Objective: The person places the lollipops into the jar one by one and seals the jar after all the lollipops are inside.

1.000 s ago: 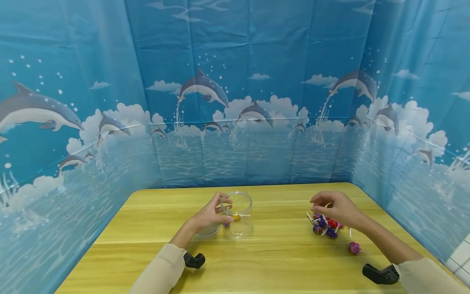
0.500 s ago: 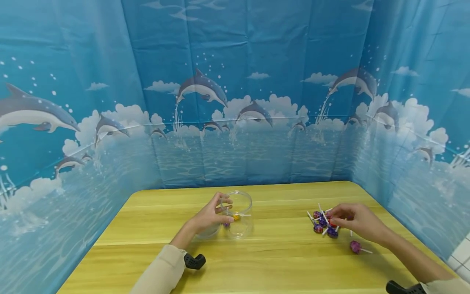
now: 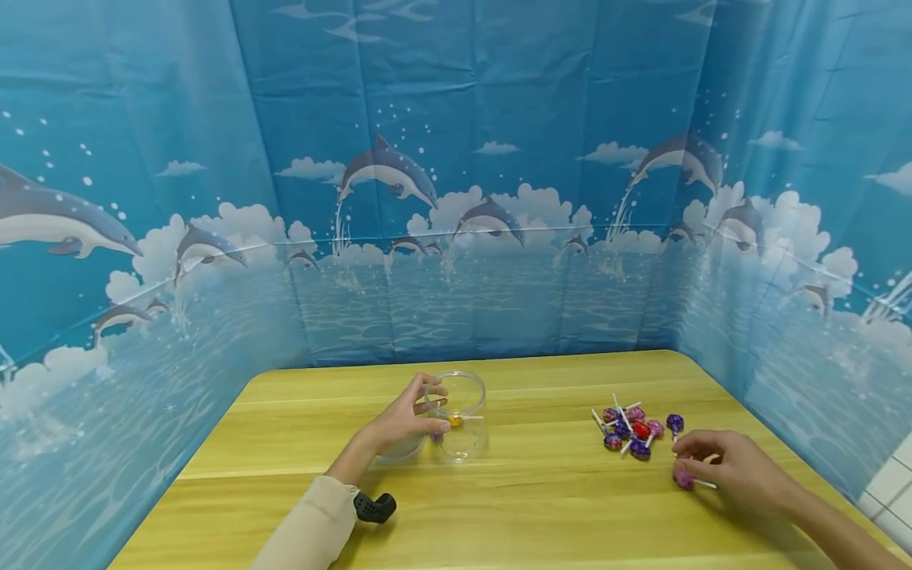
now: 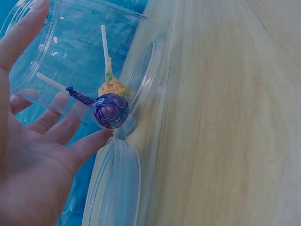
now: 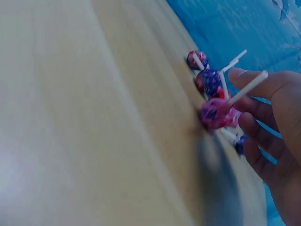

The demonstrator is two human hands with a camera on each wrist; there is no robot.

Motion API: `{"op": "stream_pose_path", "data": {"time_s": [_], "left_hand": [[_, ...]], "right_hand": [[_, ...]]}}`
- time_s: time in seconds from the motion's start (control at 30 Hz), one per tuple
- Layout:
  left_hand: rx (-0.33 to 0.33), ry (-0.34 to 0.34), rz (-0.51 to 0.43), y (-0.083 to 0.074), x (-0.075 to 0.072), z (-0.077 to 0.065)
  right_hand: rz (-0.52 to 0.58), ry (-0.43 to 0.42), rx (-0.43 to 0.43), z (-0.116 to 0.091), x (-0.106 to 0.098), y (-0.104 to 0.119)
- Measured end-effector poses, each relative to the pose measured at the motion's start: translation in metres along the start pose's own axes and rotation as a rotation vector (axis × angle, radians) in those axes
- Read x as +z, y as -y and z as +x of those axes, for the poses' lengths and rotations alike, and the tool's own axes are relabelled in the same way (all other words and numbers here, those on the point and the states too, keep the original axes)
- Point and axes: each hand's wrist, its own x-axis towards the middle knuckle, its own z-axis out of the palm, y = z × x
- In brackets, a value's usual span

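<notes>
My left hand (image 3: 402, 419) grips the side of a clear jar (image 3: 472, 440), which stands upright on the table with its top uncovered. Inside it lie a purple-wrapped lollipop (image 4: 111, 111) and an orange-yellow one (image 4: 111, 88), both with white sticks. A clear round lid (image 4: 126, 183) lies beside the jar, partly hidden by that hand in the head view. Over on the right, my right hand (image 3: 741, 471) is at a single pink lollipop (image 3: 682, 478). Its thumb and fingers are spread around the candy and stick without a visible pinch.
A loose pile of lollipops, among them a red one (image 3: 641, 430), lies behind and left of my right hand. One purple lollipop (image 3: 674, 423) sits apart from the pile. The yellow wood-grain table (image 3: 541, 507) is enclosed by a blue dolphin-print curtain (image 3: 442, 301).
My right hand has moved from above the lollipop pile, rightward and nearer, down to the lone pink lollipop. The left hand and the jar have stayed in place.
</notes>
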Motion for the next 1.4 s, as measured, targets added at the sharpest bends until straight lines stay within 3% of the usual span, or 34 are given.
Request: {"op": "stream_pose_path", "data": {"time_s": [0.37, 0.67, 0.87, 1.13, 1.3, 1.4], "left_hand": [[-0.006, 0.004, -0.009, 0.000, 0.000, 0.000], [-0.009, -0.004, -0.002, -0.001, 0.000, 0.000], [0.000, 0.002, 0.030, 0.001, -0.001, 0.002], [-0.002, 0.003, 0.027, 0.001, -0.001, 0.001], [-0.012, 0.007, 0.028, -0.001, -0.001, 0.001], [-0.015, 0.003, 0.021, -0.001, -0.002, 0.001]], "right_hand": [[-0.047, -0.031, 0.111, -0.021, -0.002, -0.009], [-0.021, 0.093, 0.177, -0.027, -0.009, -0.008], [-0.060, 0.151, 0.195, -0.031, -0.014, -0.014], [-0.064, 0.198, 0.089, -0.022, -0.018, -0.016], [0.007, 0.204, 0.024, -0.015, -0.018, -0.020], [0.052, 0.182, 0.035, -0.012, -0.022, -0.021]]}}
